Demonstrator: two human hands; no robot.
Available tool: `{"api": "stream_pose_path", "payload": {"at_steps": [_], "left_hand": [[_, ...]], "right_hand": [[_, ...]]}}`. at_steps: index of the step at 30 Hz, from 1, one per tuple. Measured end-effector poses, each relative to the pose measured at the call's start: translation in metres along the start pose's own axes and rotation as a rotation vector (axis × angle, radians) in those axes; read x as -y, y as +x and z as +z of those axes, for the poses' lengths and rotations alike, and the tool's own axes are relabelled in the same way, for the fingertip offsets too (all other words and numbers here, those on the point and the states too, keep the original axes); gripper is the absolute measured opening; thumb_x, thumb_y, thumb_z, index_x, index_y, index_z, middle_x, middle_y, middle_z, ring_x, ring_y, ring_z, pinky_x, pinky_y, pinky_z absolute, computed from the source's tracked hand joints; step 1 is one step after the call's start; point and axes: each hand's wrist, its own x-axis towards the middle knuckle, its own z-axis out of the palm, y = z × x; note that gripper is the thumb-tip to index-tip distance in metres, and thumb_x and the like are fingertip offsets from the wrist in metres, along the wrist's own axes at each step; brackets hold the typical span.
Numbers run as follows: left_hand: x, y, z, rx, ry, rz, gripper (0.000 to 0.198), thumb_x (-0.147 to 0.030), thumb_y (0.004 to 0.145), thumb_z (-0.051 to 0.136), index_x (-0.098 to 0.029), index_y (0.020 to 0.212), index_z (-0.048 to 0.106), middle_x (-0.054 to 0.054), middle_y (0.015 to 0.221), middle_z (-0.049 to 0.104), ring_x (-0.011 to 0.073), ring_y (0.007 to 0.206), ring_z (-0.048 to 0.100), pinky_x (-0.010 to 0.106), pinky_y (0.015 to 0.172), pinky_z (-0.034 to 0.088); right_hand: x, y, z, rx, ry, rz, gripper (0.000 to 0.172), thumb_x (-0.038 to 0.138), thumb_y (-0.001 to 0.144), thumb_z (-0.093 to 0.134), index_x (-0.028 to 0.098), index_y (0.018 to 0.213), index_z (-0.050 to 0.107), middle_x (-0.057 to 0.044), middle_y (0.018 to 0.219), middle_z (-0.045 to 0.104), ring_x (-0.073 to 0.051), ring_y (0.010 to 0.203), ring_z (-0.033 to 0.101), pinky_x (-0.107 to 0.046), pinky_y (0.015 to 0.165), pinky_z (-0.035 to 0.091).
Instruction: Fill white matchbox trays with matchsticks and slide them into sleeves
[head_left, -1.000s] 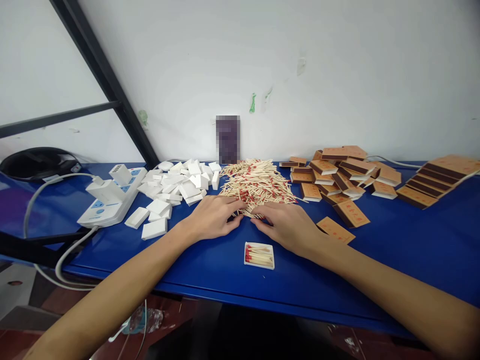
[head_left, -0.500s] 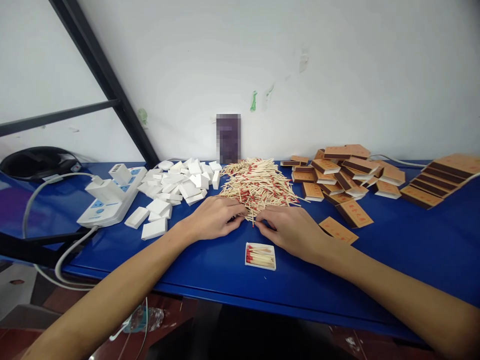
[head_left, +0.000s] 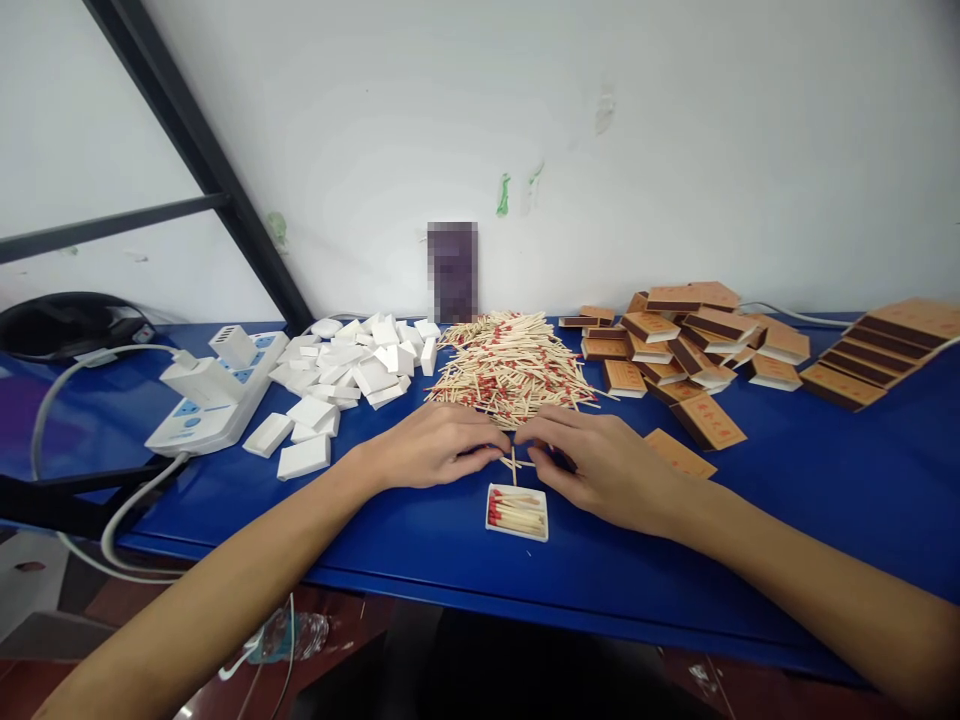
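A few loose matches (head_left: 514,467) lie between my hands, just behind a small white matchbox tray (head_left: 517,537) that holds a layer of red-headed matches. My left hand (head_left: 442,445) is closed, thumb and forefinger pinched at the left of these matches. From the other side my right hand (head_left: 600,465) bends its fingers in, with the tips at the matches; its grip is partly hidden. Behind both hands rises a big match pile (head_left: 517,365), red heads mixed in all directions.
White empty trays (head_left: 352,365) are heaped at the left, near a power strip (head_left: 217,400) with plugs and cables. Orange-brown matchbox sleeves (head_left: 697,340) are piled at the right, with a stacked row (head_left: 885,350) farther right. A pixelated dark rectangle (head_left: 454,270) stands by the wall.
My hands have drawn slightly nearer to me, bringing a few matches away from the pile toward the tray. The view has shifted a little.
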Motion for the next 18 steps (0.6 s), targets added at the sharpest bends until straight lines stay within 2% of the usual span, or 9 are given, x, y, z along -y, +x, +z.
{"api": "stream_pose_path", "payload": {"at_steps": [5, 10, 14, 18], "left_hand": [[0.0055, -0.0023, -0.0085, -0.054, -0.057, 0.034, 0.022, -0.017, 0.099, 0.046, -0.017, 0.104, 0.067, 0.005, 0.089, 0.07, 0.0142, 0.078, 0.063, 0.026, 0.072, 0.047], [0.0042, -0.004, -0.0075, -0.104, 0.034, 0.05, 0.021, -0.017, 0.094, 0.049, -0.018, 0.098, 0.069, 0.002, 0.076, 0.068, 0.0139, 0.068, 0.06, 0.027, 0.066, 0.046], [0.0027, -0.0042, -0.0043, -0.048, 0.141, 0.003, 0.022, -0.021, 0.092, 0.049, -0.018, 0.101, 0.069, 0.003, 0.081, 0.068, 0.016, 0.073, 0.062, 0.029, 0.069, 0.047], [0.0005, -0.003, -0.0035, -0.001, 0.125, -0.02, 0.023, -0.022, 0.091, 0.048, -0.017, 0.097, 0.07, 0.003, 0.082, 0.068, 0.016, 0.074, 0.062, 0.028, 0.068, 0.046]], "right_hand": [[-0.0049, -0.0017, -0.001, 0.052, 0.007, -0.083, 0.026, 0.017, 0.095, 0.047, 0.024, 0.113, 0.064, -0.004, 0.1, 0.06, -0.014, 0.073, 0.059, -0.028, 0.064, 0.042], [-0.0061, -0.0004, -0.0008, 0.105, -0.024, -0.092, 0.022, 0.024, 0.099, 0.045, 0.025, 0.109, 0.065, -0.003, 0.1, 0.058, -0.014, 0.071, 0.059, -0.028, 0.063, 0.042], [-0.0067, 0.0018, 0.0011, 0.121, -0.072, -0.079, 0.022, 0.028, 0.101, 0.043, 0.022, 0.102, 0.064, -0.004, 0.102, 0.057, -0.014, 0.069, 0.059, -0.028, 0.06, 0.041], [-0.0042, 0.0015, -0.0023, 0.148, -0.117, -0.078, 0.021, 0.026, 0.101, 0.04, 0.02, 0.101, 0.06, -0.005, 0.102, 0.057, -0.014, 0.068, 0.059, -0.028, 0.057, 0.039]]}}
